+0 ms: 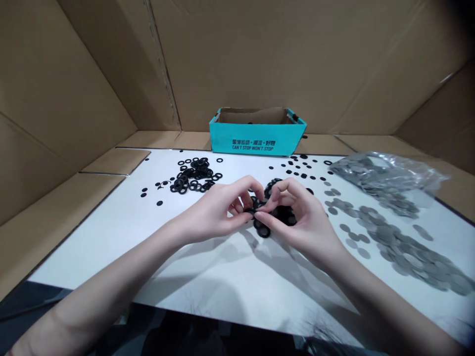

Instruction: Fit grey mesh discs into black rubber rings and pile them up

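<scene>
My left hand (222,210) and my right hand (297,217) meet over the middle of the white sheet (148,237). Both are pinched together on small black rubber rings (262,230), several of them bunched between the fingertips and in my right palm. A pile of loose black rings (193,179) lies to the far left of my hands. Small black discs (300,170) are scattered behind my right hand. Grey round mesh discs (401,244) spread along the right side of the sheet.
A teal cardboard box (257,138) stands open at the back centre. A clear plastic bag of grey discs (389,178) lies at the back right. Brown cardboard walls (74,99) enclose the workspace on the left, back and right.
</scene>
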### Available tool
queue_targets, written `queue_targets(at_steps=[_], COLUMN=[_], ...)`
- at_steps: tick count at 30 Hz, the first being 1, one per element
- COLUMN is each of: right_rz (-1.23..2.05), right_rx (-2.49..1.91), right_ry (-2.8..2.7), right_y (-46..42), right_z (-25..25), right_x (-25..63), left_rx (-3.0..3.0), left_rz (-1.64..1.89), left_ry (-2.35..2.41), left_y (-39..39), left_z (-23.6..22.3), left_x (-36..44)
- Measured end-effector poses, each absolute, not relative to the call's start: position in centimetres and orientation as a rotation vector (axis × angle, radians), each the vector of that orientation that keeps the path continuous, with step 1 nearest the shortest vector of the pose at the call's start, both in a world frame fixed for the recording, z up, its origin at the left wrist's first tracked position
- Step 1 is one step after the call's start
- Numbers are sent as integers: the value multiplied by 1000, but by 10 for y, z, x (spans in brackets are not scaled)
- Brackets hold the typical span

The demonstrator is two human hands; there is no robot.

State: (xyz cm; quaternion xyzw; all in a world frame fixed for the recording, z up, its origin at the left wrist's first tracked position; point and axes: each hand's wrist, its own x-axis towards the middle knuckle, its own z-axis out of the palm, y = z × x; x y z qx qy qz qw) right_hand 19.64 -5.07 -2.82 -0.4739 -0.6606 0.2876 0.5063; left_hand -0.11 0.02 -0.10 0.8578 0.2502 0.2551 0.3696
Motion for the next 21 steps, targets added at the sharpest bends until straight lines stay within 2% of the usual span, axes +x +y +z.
queue_targets(at_steps=[9, 17, 21], right_rz=[657, 576, 753], right_rx=[-1150, -1011, -1039], right_ry=[-1607, -1601, -1472], right_y=[-51, -54, -51], right_z=[-25, -29, -28], right_x=[198, 194, 195], left_rx=[2182, 2270, 2208], left_rz=[766, 610, 779], left_ry=[626, 605, 526], left_y=[-3, -4, -1], left_z=[-2, 6, 2], left_x=[3, -2, -1])
